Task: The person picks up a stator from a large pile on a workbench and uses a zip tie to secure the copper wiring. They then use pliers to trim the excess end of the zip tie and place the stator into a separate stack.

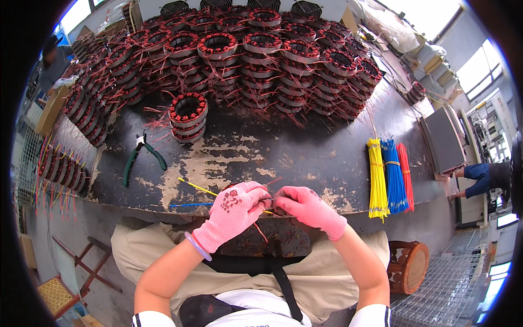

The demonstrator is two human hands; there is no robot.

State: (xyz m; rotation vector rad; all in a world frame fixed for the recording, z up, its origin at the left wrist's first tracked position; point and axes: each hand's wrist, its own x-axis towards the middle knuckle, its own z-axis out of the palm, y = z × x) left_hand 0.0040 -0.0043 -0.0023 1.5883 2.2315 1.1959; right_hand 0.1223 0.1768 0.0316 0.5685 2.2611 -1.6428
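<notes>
Along the far side of the surface [327, 158], wound rings [259, 60] are stacked high; nearer, pliers [130, 163] are laid left and coloured wire bundles [393, 174] right. At the front edge, a yellow wire [197, 187] and a blue wire [190, 205] are partly covered by the left hand [234, 207]. Its fingers and the right hand's [308, 207] are pinched closed on thin wire [271, 199], largely hidden. Before the stacks, worn surface is left open.

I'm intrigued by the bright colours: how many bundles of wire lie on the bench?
3, side by side near the bench's right end: yellow bundle leftmost, blue bundle in the middle, red bundle rightmost. Others could be hidden behind the stator stacks.
</notes>
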